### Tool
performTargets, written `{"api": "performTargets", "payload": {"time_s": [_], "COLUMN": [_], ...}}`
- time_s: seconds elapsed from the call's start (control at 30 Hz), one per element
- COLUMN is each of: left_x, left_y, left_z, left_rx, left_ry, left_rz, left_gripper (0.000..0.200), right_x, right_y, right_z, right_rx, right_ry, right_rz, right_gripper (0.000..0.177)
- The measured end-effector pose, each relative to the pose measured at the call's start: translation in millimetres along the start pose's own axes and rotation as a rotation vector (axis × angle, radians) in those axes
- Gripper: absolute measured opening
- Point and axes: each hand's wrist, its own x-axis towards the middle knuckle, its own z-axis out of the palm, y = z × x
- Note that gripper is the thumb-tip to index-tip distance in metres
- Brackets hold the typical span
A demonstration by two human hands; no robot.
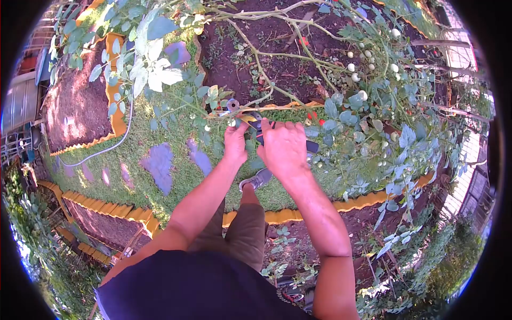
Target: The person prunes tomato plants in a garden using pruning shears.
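Note:
My right hand (285, 141) is wrapped round a dark hand tool with red and yellow parts, which looks like a plant-tying tool (312, 146); its handle end sticks out to the right. A round grey spool (232, 105) shows by the tool's far end. My left hand (235, 141) is closed, its fingertips pinched together beside the yellow part of the tool. What those fingers hold is too small to make out. A green tomato stem (261, 100) runs just beyond both hands. Small green tomatoes (351, 67) hang to the right, and red ones (312, 115) sit near the tool.
Long tomato branches (257, 64) cross above a dark soil bed (229, 53). Leafy growth (346, 114) crowds the right side. Yellow edging (290, 215) borders the beds. Grass (213, 184) with flat stones (158, 166) lies underfoot, by my shoe (258, 179). A hose (101, 153) curves at left.

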Motion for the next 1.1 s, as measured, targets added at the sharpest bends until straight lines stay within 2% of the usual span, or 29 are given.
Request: {"api": "performTargets", "payload": {"time_s": [0.17, 0.4, 0.57, 0.67, 0.77, 0.8, 0.87, 0.9, 0.93, 1.0, 1.1], "left_x": [3, 3, 0, 4, 13, 18, 35, 58, 73, 92, 123], "left_y": [5, 1, 2, -1, -15, -20, -32, -53, -64, -53, -15], "left_z": [-3, -8, -3, -14, -39, -52, -95, -136, -163, -189, -185], "left_rx": [0.106, 0.101, 0.061, 0.196, 0.229, 0.241, 0.262, 0.335, 0.367, 0.420, 0.547], "left_ry": [-0.030, -0.029, -0.016, -0.004, 0.040, 0.114, 0.262, 0.350, 0.417, 0.481, 0.443], "left_rz": [-0.007, 0.021, 0.068, 0.060, 0.019, -0.052, -0.197, -0.183, -0.192, -0.206, -0.159], "left_gripper": [0.016, 0.015, 0.011, 0.010, 0.009, 0.009, 0.012, 0.027, 0.027, 0.028, 0.030], "right_x": [7, 11, 12, 6, -16, -25, -44, -55, -66, -89, -122], "right_y": [-2, -5, -3, -1, 4, 7, 12, 14, 16, 19, 16], "right_z": [5, 11, 13, 15, 2, -7, -20, -24, -24, -21, -7], "right_rx": [0.006, 0.009, 0.117, 0.100, 0.132, 0.158, 0.251, 0.292, 0.335, 0.452, 0.579], "right_ry": [0.009, -0.012, -0.101, -0.098, -0.029, 0.000, -0.024, -0.009, 0.007, 0.005, -0.038], "right_rz": [-0.022, -0.035, -0.021, 0.002, 0.063, 0.092, 0.181, 0.215, 0.251, 0.288, 0.348], "right_gripper": [0.055, 0.050, 0.049, 0.052, 0.055, 0.056, 0.059, 0.059, 0.059, 0.063, 0.065]}}
